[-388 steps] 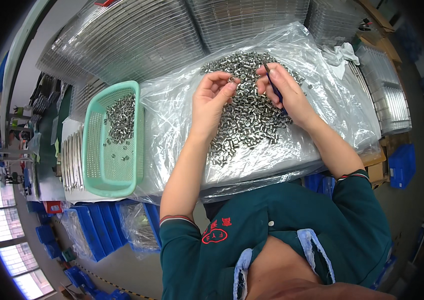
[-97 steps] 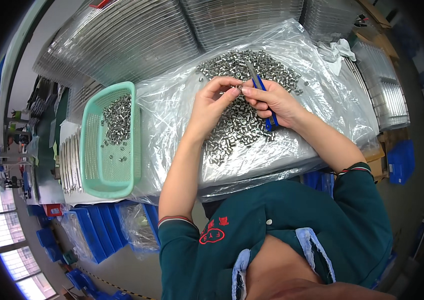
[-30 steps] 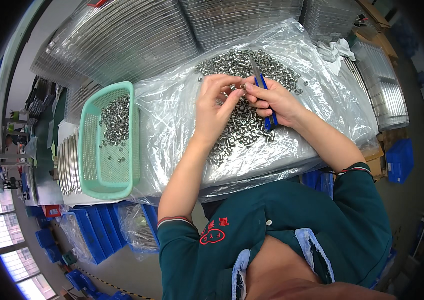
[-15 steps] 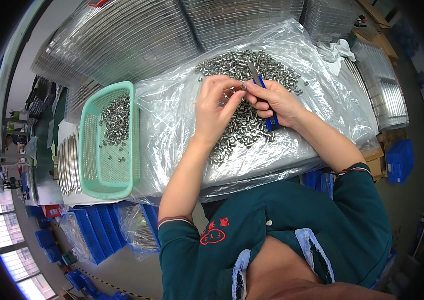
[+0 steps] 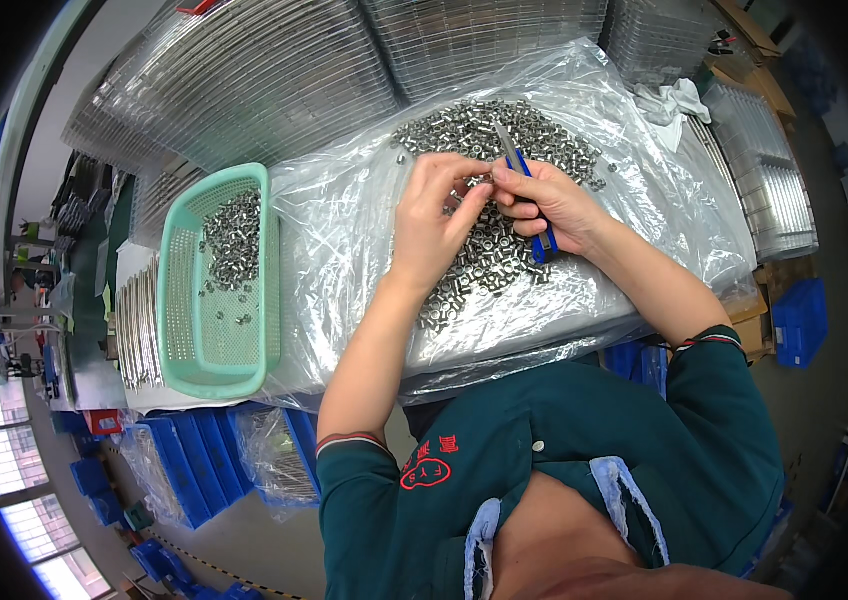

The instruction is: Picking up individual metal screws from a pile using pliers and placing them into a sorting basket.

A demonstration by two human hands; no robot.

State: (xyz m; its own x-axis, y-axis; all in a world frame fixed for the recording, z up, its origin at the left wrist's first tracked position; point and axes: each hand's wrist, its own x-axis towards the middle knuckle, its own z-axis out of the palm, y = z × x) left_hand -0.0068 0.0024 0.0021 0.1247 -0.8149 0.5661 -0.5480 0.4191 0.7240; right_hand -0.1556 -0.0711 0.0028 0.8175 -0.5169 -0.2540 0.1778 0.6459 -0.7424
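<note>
My right hand (image 5: 556,207) is closed around a blue utility knife (image 5: 543,243), its blade pointing up and away from me. The thumb and forefinger of that hand meet the fingertips of my left hand (image 5: 428,218). My left hand is pinched on a small metal fitting, mostly hidden by the fingers; a few more seem to lie in its curled palm. Both hands are over a loose pile of small shiny metal fittings (image 5: 489,258), which spreads out beyond them and under them.
Clear plastic sheeting (image 5: 334,270) covers the worktable. On the left stands a light green perforated basket (image 5: 269,300) with metal fittings (image 5: 236,240) inside. Stacked clear trays (image 5: 254,80) line the back. Blue bins (image 5: 189,460) are below the table's left front edge.
My left fingers have closed in slightly against the right fingertips, covering the small fitting that showed between them. The knife and basket stay where they were.
</note>
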